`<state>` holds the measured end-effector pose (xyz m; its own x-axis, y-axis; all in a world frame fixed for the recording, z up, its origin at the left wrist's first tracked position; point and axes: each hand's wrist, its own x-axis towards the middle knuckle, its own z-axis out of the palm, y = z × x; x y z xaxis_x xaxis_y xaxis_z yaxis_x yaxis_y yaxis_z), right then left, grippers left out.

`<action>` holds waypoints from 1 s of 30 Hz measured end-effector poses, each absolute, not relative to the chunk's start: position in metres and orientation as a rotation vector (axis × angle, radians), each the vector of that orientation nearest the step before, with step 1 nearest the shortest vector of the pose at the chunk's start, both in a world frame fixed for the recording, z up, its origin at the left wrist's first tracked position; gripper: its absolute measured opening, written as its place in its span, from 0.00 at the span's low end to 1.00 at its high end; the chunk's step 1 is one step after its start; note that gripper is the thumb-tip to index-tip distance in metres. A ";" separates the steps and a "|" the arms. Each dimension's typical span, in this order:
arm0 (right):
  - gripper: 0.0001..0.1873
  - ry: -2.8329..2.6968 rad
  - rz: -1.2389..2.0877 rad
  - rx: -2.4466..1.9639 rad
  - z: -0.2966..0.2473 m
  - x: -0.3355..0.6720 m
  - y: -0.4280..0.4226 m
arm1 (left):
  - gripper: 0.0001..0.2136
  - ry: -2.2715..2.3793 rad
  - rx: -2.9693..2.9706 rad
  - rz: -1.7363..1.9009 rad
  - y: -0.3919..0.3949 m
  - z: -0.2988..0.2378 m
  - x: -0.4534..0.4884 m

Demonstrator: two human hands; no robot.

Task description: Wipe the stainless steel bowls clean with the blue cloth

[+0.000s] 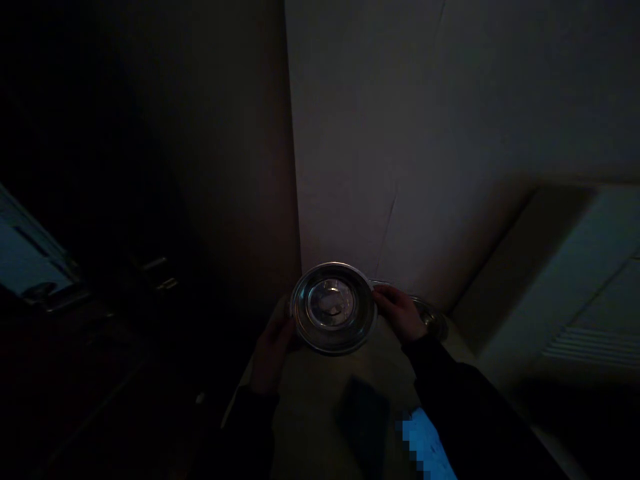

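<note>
The room is very dark. A round steel pot or bowl is held between both my hands over a small pale table. My left hand grips its left rim, fingers closed round the edge. On the opposite side my right hand is closed on the right rim or handle. Something small and dark lies in the bottom of the vessel; I cannot make out what. Both my sleeves are dark.
A second metal dish or lid sits behind my right hand. A dark flat object and a glowing blue patch lie on the table. A pale wall rises behind, a white louvred door at right, darkness at left.
</note>
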<state>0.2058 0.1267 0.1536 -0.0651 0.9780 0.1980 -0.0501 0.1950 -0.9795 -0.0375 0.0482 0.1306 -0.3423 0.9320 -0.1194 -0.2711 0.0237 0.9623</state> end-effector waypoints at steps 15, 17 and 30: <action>0.13 -1.834 1.029 -0.921 0.177 0.206 0.102 | 0.31 1.344 1.249 1.246 0.031 0.135 -0.048; 0.12 -1.902 1.046 -0.904 0.177 0.201 0.099 | 0.32 1.324 1.274 1.179 0.027 0.129 -0.051; 0.13 -2.007 1.024 -1.483 0.118 0.212 0.057 | 0.25 1.565 0.917 1.197 -0.025 0.066 -0.081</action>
